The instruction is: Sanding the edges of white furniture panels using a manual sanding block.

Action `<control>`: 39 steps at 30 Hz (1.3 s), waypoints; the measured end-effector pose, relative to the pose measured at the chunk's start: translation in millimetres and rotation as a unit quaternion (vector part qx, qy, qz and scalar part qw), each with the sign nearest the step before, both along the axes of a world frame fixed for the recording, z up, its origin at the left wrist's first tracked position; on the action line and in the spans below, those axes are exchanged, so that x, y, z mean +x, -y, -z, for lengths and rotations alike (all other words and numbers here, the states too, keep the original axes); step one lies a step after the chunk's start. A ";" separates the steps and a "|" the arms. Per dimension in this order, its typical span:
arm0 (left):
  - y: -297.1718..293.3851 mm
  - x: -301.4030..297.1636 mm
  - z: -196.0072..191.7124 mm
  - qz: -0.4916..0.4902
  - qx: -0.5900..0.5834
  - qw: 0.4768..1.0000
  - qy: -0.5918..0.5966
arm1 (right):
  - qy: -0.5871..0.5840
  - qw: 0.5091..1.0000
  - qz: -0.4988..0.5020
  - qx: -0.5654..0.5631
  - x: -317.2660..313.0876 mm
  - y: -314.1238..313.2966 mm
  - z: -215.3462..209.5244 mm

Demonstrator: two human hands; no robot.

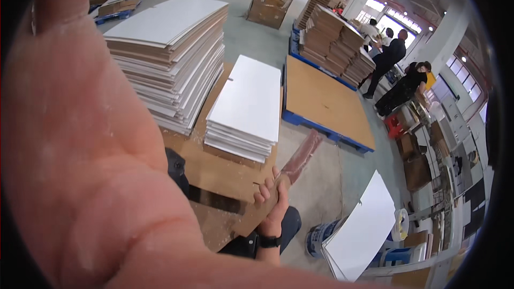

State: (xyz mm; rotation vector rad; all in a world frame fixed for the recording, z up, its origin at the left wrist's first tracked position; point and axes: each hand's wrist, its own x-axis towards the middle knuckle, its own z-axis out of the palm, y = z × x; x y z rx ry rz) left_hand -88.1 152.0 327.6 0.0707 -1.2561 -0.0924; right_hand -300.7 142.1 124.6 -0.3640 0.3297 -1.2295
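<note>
My left hand [101, 144] fills the left side, very close, its palm toward me; most of its fingers run out of the picture, so their pose is hidden. Lower in the middle, my right hand [274, 203], with a dark band at the wrist, is wrapped round a long flat stick [302, 156]. The far part of this stick is dull reddish and worn, and points away to the right. Just beyond the right hand, a low stack of white panels [245, 101] lies on a brown board [214, 174].
A taller stack of white panels [171, 59] rises at the left. Beyond stands a blue pallet [326, 134] with a brown top, then stacked boards [332, 43]. White sheets [361, 230] lean by a bucket [319, 238] at the right. Several people work near a cluttered bench.
</note>
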 end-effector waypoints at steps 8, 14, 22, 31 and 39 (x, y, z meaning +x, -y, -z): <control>5.6 -1.0 -2.6 0.022 0.007 1.000 0.011 | 0.009 0.999 -0.036 -0.008 0.1 19.5 -17.6; 0.5 -12.6 9.2 0.028 -0.005 0.999 0.022 | -0.020 0.997 -0.051 -0.050 2.8 65.5 -39.6; 92.7 -18.1 2.4 0.061 0.059 0.996 0.023 | -0.071 0.997 -0.037 -0.017 -5.3 88.4 -28.4; 119.5 -19.8 -11.9 0.102 0.061 0.992 0.040 | -0.086 0.995 -0.003 -0.049 -17.5 92.1 -28.2; 191.4 65.2 95.1 -0.213 0.315 0.912 0.154 | -0.070 0.995 0.012 -0.066 -23.2 86.0 -27.7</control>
